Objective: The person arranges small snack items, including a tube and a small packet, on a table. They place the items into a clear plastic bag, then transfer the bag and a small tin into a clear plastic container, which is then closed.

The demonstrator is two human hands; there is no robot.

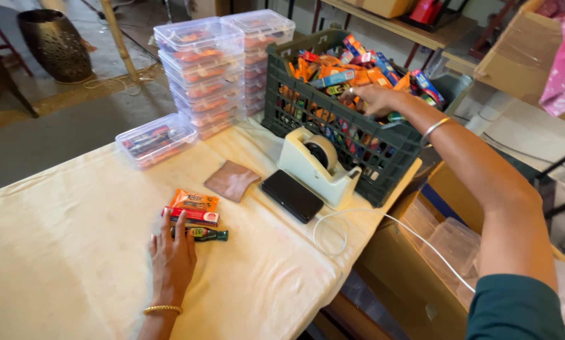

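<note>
My left hand [171, 257] lies flat on the cream tablecloth [62, 245], fingertips touching a small green bottle [202, 234]. Just beyond it lie a red and white flat box [193, 216] and an orange packet [196, 201]. My right hand [372, 98] reaches into a dark green plastic crate [383, 154] full of small orange, blue and red packets [333, 75]. Its fingers are curled among the packets; what they grip is not clear.
Two stacks of clear lidded boxes [202, 72] stand at the back, one single filled box [156, 139] beside them. A beige tape dispenser [320, 165], a black phone [292, 195] with white cable, and a brown cloth [232, 180] lie near the crate. Cardboard boxes sit right of the table.
</note>
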